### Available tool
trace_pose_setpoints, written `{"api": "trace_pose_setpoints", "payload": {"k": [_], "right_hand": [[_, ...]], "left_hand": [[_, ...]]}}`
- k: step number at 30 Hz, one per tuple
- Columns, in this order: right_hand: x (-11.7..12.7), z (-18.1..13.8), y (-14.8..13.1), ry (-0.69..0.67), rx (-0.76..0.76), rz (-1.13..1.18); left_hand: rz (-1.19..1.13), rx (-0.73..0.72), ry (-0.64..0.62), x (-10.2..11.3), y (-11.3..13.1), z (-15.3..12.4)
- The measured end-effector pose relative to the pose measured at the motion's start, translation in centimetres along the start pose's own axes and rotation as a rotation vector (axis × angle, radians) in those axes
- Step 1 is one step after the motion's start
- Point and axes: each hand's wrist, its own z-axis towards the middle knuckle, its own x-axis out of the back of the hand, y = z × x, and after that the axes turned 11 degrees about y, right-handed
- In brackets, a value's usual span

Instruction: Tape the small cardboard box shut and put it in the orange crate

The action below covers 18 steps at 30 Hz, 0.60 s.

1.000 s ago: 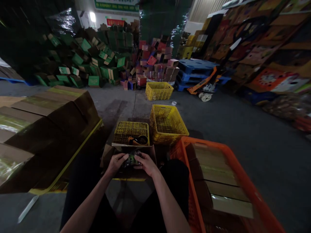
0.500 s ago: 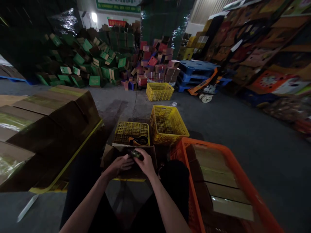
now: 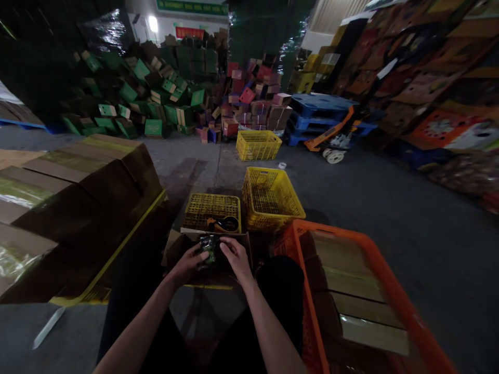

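Note:
My left hand and my right hand meet over an open brown cardboard box between my knees. Together they pinch a small dark shiny packet with a green print, held just above the box opening. The fingers of both hands are curled onto the packet's edges. Just beyond the box lies a yellow crate with an orange-and-black tape dispenser resting on it.
An orange crate with flat cardboard inside stands at my right. A second yellow crate sits ahead, a third farther off. Taped brown cartons are stacked at left. Piles of green and red boxes, blue pallets and a pallet jack fill the background.
The packet was turned over between my hands: first low in the box, then carried by my right hand, now held upright by both hands slightly higher.

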Motion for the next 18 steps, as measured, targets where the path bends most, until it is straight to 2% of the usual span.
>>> {"api": "trace_pose_setpoints", "payload": {"k": [5, 14, 18], "right_hand": [[0.0, 0.1, 0.4, -0.043, -0.022, -0.086], [0.1, 0.1, 0.1, 0.029, -0.074, -0.121], [0.0, 0.0, -0.4, -0.005, -0.093, -0.061]], "left_hand": [[0.073, 0.016, -0.116, -0.6, 0.5, -0.7], [0.034, 0.054, -0.013, 0.1, -0.9, 0.4], [0.032, 0.048, -0.001, 0.5, -1.0, 0.6]]}}
